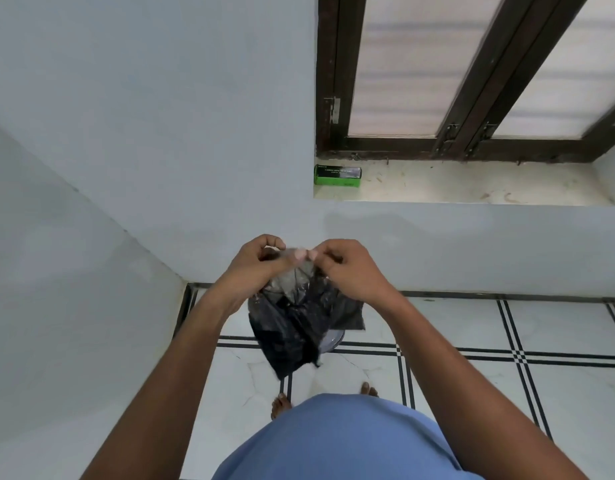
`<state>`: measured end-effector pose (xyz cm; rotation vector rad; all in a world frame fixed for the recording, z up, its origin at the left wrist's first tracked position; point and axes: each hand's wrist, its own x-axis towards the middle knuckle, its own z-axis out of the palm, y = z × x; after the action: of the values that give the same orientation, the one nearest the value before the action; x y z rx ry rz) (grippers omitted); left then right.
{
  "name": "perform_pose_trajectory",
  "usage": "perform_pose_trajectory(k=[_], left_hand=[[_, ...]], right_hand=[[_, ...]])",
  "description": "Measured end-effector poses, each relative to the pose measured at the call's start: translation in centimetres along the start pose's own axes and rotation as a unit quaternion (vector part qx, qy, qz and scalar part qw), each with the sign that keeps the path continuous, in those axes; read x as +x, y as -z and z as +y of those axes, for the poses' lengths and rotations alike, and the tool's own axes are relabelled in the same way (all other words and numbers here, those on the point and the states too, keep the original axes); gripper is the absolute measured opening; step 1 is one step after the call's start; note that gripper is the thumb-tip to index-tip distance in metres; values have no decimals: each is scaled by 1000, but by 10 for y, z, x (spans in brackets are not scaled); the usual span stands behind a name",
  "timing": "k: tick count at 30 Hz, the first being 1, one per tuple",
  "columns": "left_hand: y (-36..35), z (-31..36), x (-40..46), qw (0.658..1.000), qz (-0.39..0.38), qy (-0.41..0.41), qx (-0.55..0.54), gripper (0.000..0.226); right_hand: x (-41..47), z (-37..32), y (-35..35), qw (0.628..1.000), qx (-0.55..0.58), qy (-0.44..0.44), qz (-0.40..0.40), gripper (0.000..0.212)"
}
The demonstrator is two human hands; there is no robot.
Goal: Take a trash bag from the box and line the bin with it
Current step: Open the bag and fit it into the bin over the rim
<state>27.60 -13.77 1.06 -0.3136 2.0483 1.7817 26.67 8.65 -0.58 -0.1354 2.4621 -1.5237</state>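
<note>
A crumpled black trash bag (299, 327) hangs in front of me, pinched at its top edge by both hands. My left hand (255, 266) and my right hand (349, 270) grip that edge close together, fingertips almost touching. Beneath the bag, on the floor, a small part of the grey bin's rim (332, 340) shows; the bag hides the rest of the bin. The green box of bags (337, 175) lies on the window sill at the sill's left end, far above and to the right of my hands.
A pale wall stands straight ahead and another on the left, meeting in a corner. The window sill (472, 188) lies under a dark wooden window frame (448, 147). My bare feet stand on white floor tiles (472, 386) with black lines.
</note>
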Motion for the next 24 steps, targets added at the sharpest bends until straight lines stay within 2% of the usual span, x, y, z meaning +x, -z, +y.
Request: perform_pose_trajectory(k=[1, 2, 3, 4, 5, 6, 8, 10, 12, 13, 14, 15, 16, 17, 18, 19, 20, 22, 24], left_hand=[[7, -3, 1, 992, 1, 14, 127, 57], [14, -7, 2, 962, -6, 35, 272, 60], [22, -12, 2, 910, -6, 57, 410, 54], [29, -17, 3, 863, 4, 76, 500, 40], [36, -22, 3, 844, 17, 89, 529, 26], [41, -27, 4, 861, 30, 96, 498, 20], [47, -35, 7, 917, 52, 105, 382, 31], [47, -34, 6, 940, 75, 89, 319, 39], [45, -31, 3, 955, 48, 87, 280, 30], [46, -30, 3, 946, 37, 91, 308, 24], [50, -31, 5, 922, 41, 96, 373, 21], [55, -32, 5, 885, 56, 104, 450, 19], [58, -33, 3, 847, 77, 117, 513, 18], [62, -34, 0, 828, 90, 132, 538, 17], [65, -36, -1, 830, 95, 138, 532, 14], [65, -38, -1, 849, 92, 138, 502, 11], [64, -40, 0, 883, 91, 128, 443, 8], [56, -38, 1, 958, 83, 123, 247, 12], [39, -31, 3, 990, 42, 134, 32, 21]], right_hand=[[2, 3, 2, 999, 13, -27, 43, 20], [3, 5, 5, 995, 28, -55, 80, 21], [3, 8, 9, 990, 36, -80, 113, 23], [4, 9, 14, 984, 36, -103, 143, 26], [4, 13, 18, 979, 37, -120, 163, 28], [3, 13, 20, 976, 44, -131, 168, 28], [0, 9, 21, 976, 87, -130, 155, 31], [-8, 2, 22, 983, 128, -101, 84, 42], [-11, 5, 24, 996, 24, -72, -49, 46], [-9, 10, 26, 991, -70, -63, -95, 44], [-6, 18, 27, 985, -126, -61, -96, 41], [-4, 23, 29, 989, -109, -66, -70, 38], [-4, 26, 29, 995, -32, -85, -30, 37], [-5, 27, 29, 991, 72, -113, 14, 38], [-7, 28, 28, 974, 165, -148, 49, 38], [-7, 31, 27, 954, 230, -180, 72, 38], [-8, 33, 26, 937, 265, -210, 83, 41], [-12, 42, 22, 921, 307, -228, 70, 54], [-16, 42, 20, 923, 318, -214, 11, 73]])
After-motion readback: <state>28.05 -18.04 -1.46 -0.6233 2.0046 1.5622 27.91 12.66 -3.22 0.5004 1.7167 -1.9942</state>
